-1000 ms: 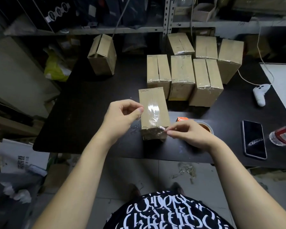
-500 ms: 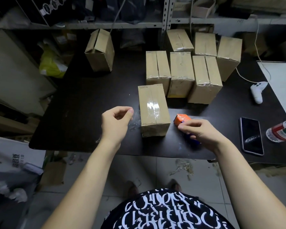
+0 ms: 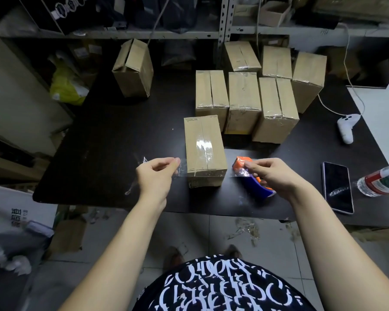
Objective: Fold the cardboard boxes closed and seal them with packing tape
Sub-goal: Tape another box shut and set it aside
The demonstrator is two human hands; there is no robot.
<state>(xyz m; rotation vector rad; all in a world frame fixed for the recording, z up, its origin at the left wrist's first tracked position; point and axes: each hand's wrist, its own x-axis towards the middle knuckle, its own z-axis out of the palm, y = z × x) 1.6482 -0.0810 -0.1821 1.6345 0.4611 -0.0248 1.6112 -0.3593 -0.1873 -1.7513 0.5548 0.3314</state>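
Sealed boxes [image 3: 243, 102] behind the box [image 3: 203, 149]; phone [image 3: 337, 187], bottle [image 3: 382, 180] nearby

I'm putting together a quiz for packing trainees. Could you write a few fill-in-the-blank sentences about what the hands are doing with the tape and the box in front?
1. The left hand pinches one end of a clear strip of ___.
2. The right hand holds a dispenser that is orange and ___.
3. The box being taped stands ___ the two hands.

Missing words: tape; blue; between
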